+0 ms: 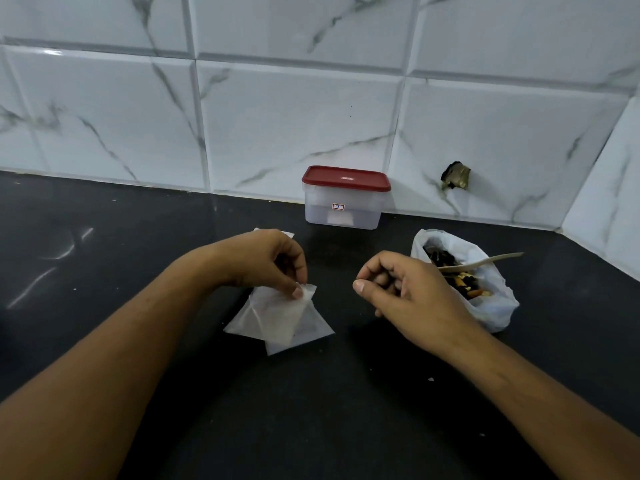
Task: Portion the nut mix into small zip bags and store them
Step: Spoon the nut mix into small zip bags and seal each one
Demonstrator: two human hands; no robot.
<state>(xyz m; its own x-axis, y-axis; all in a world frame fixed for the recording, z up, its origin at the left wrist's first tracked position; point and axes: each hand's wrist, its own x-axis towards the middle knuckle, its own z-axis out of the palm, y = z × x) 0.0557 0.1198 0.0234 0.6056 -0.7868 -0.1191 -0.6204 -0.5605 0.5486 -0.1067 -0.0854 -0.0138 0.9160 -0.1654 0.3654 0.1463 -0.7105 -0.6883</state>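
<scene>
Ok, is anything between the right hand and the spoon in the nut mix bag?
Nothing visible does. The right hand, fingers curled and empty, hovers just left of the nut mix bag, whose mouth is open. The spoon rests on the mix, bowl end nearest the hand, handle pointing away to the right.

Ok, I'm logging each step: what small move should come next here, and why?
Probably the right hand should take the top edge of the zip bag and pull it open: the left hand pinches just one corner, the bag looks empty, and the spoon lies unheld in the nut mix bag.
</scene>
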